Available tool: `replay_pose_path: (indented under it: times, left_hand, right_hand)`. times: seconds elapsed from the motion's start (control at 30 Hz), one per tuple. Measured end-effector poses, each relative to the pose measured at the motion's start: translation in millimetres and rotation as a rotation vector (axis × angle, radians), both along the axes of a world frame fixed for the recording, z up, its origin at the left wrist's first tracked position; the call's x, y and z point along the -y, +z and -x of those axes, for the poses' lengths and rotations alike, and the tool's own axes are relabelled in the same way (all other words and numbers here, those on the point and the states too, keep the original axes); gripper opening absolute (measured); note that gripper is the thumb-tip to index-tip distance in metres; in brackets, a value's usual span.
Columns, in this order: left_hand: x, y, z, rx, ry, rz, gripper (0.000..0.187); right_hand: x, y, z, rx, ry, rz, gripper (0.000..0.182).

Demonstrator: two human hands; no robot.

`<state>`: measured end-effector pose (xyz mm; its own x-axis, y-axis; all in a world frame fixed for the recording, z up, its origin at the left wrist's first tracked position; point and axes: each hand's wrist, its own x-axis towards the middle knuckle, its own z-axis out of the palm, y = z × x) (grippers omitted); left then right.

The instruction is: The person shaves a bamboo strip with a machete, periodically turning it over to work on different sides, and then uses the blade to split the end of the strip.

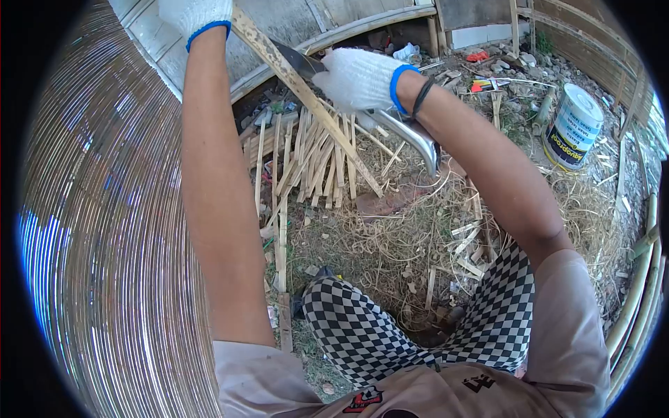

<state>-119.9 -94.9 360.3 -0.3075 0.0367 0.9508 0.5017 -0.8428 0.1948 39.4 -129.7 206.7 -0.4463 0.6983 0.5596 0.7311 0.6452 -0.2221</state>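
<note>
My left hand [195,15], in a white knit glove with a blue cuff, grips the upper end of a long bamboo strip [306,97] that slants down to the right. My right hand [359,78], gloved the same way, is closed around a large knife [411,136]. The knife's dark blade lies against the strip just left of the glove, and its curved metal handle end sticks out below my wrist. Beneath both hands a pile of split bamboo slats [313,157] lies on the ground.
A big woven bamboo screen [104,230] fills the left side. A white paint can [573,127] stands at the right among dry shavings [390,244] and litter. Bamboo poles [637,292] run along the right edge. My checkered trouser legs [362,334] are at the bottom.
</note>
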Motion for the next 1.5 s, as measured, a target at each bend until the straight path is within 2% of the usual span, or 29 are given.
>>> replay_pose_path:
  times: [0.03,0.13,0.17,0.23,0.3,0.4,0.43,0.47,0.5,0.57,0.63,0.7,0.77,0.8,0.83,0.93,0.97,1.03,1.07,1.1,1.17,1.2,1.23,1.27,1.33,1.4,1.5]
  left_hand:
    - [3,1,-4,0.011,-0.107,0.046,0.045]
    - [8,-2,-12,-0.005,0.060,-0.001,0.044]
    - [2,1,-7,-0.024,0.075,-0.036,0.044]
    - [-60,35,61,-0.236,-0.220,0.075,0.046]
    - [-1,1,0,0.004,-0.036,-0.012,0.046]
    - [10,-7,-15,-0.003,0.139,-0.062,0.044]
    - [0,1,-5,-0.005,0.179,-0.020,0.040]
    - [-6,5,9,-0.013,0.097,-0.025,0.039]
    - [-11,7,22,-0.017,0.012,-0.037,0.038]
    - [-27,11,32,-0.033,-0.170,-0.066,0.035]
    - [-25,11,25,-0.006,-0.055,-0.029,0.043]
    - [-16,3,24,0.016,0.084,0.027,0.052]
    - [-41,19,63,-0.027,0.499,-0.024,0.051]
    - [-53,28,74,-0.050,0.700,-0.061,0.051]
    - [-22,8,30,0.138,-0.019,0.093,0.049]
    - [-50,34,75,-0.282,0.553,-0.046,0.043]
    - [-13,6,27,-0.004,0.057,0.110,0.038]
    - [-13,6,38,0.029,-0.005,0.067,0.037]
    - [-18,9,38,0.045,-0.052,0.035,0.037]
    - [-17,9,34,0.118,-0.124,0.130,0.037]
    - [-74,55,106,-0.249,0.947,-0.031,0.035]
    - [-73,55,108,-0.275,1.040,-0.055,0.034]
    - [-71,54,108,-0.299,1.134,-0.081,0.034]
    - [-69,53,108,-0.318,1.228,-0.111,0.033]
    - [-62,44,103,-0.325,1.013,-0.136,0.032]
    - [-77,47,103,-0.337,0.810,-0.186,0.031]
    - [-82,63,100,-0.330,0.537,-0.271,0.041]
  right_hand:
    - [-2,3,-6,-0.041,0.018,0.159,0.047]
    - [-12,-34,10,-0.368,0.024,0.094,0.045]
    - [0,-39,11,-0.373,0.010,0.234,0.046]
    - [12,-23,-6,-0.182,0.085,0.365,0.046]
    - [1,-22,-12,-0.194,0.092,0.289,0.047]
    - [12,-16,-4,-0.335,0.038,0.265,0.045]
    - [-14,-38,6,-0.377,0.070,0.215,0.044]
    - [-6,-41,9,-0.397,0.039,0.372,0.043]
    - [-15,-42,7,-0.252,0.092,0.345,0.043]
    - [-28,-41,0,-0.197,0.135,0.344,0.043]
    - [-3,-29,-2,-0.364,0.133,0.432,0.044]
    - [-18,-60,16,-0.377,0.080,0.342,0.045]
    - [-32,-63,17,-0.351,0.070,0.310,0.047]
    - [-28,-41,8,-0.200,0.091,0.333,0.047]
    - [-22,-27,4,-0.230,0.109,0.339,0.046]
    - [-19,-42,17,-0.263,0.102,0.305,0.043]
    - [-20,-50,22,-0.265,0.089,0.270,0.042]
    - [-33,-63,21,-0.090,0.083,0.203,0.040]
    - [-27,-54,15,-0.171,0.091,0.288,0.039]
    - [-21,-46,10,-0.256,0.096,0.369,0.038]
    - [-11,-54,15,-0.358,0.132,0.410,0.040]
    - [-8,-57,19,-0.411,0.155,0.422,0.041]
    - [-20,-72,25,-0.281,0.040,0.435,0.044]
    - [-45,-82,26,-0.086,0.035,0.356,0.044]
    - [-47,-80,12,-0.122,0.090,0.347,0.044]
    - [-30,-77,11,-0.277,0.095,0.422,0.043]
    - [-31,-99,21,-0.352,0.083,0.604,0.040]
